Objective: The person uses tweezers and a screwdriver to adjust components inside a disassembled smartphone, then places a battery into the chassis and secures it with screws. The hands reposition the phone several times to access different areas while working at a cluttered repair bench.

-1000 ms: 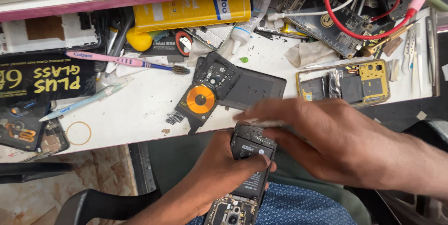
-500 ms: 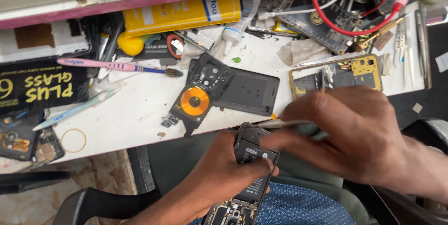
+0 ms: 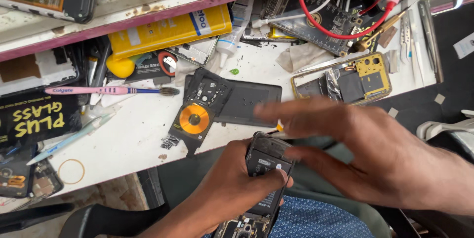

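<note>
The person's left hand (image 3: pixel 232 188) is wrapped around a black opened phone with its back cover off (image 3: pixel 264 169), down low in front of the white, messy work table (image 3: pixel 133 134). The fingers are closed on the phone's sides and the thumb lies across its dark battery. The phone's long side runs from the person's lap up toward the table edge, leaning a little to the right at the top. The right hand (image 3: pixel 365 154) comes in from the right, just above the top end of the phone. It is blurry. Its fingers are spread and point left. A thin light stick with a small orange bit (image 3: pixel 279 130) shows under those fingers, but it cannot be told if the hand grips it. So the phone lies just below and to the left of the right hand, very near, while the left hand already has it. On the table just past the phone lie a black plate with a round orange coil (image 3: pixel 195 118) and a dark flat back cover (image 3: pixel 247 102). Farther left is a pink toothbrush (image 3: pixel 106 91).
</note>
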